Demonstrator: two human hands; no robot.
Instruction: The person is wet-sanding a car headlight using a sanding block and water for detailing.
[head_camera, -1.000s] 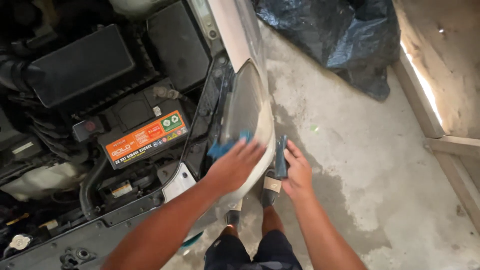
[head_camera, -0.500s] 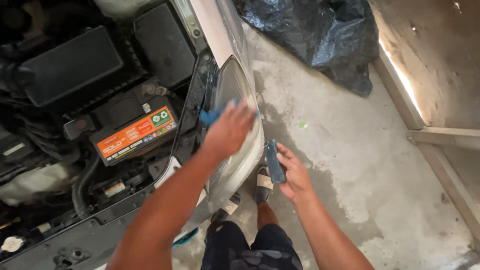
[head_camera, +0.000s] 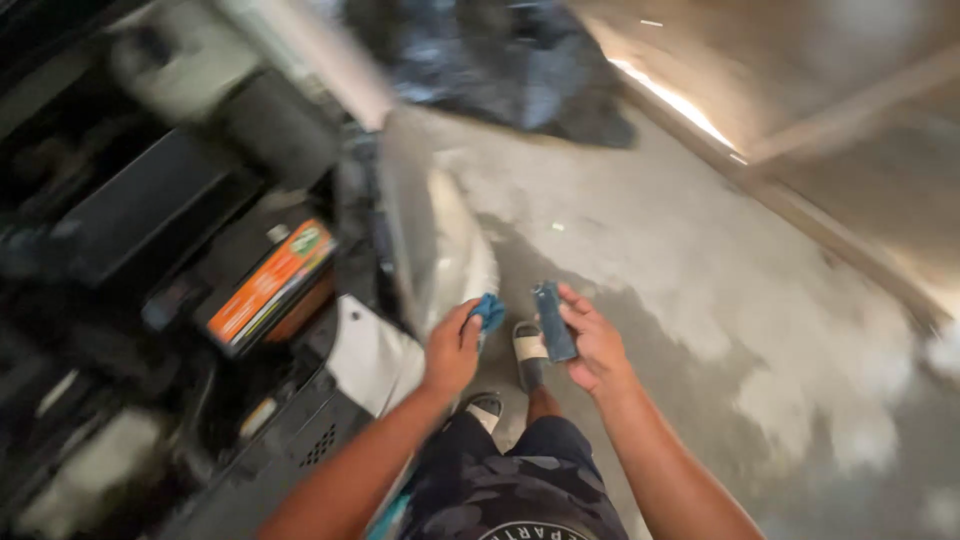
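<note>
My left hand (head_camera: 452, 350) grips a small blue cloth (head_camera: 489, 311) close to the lower end of the car's headlight (head_camera: 452, 255). Whether the cloth touches the lens is unclear in the blur. My right hand (head_camera: 592, 342) holds a flat dark blue-grey block (head_camera: 553, 320) upright, just right of the cloth and clear of the car. Both hands are over my feet in sandals (head_camera: 528, 346).
The open engine bay lies at the left, with a battery bearing an orange label (head_camera: 268, 287). A black plastic sheet (head_camera: 500, 60) is bunched on the concrete floor (head_camera: 700, 260) behind the car. A wall base (head_camera: 800, 190) runs along the right.
My left hand has slid down the headlight from its upper part to its lower end with the cloth. The view has swung and blurred. My right hand still holds the block.
</note>
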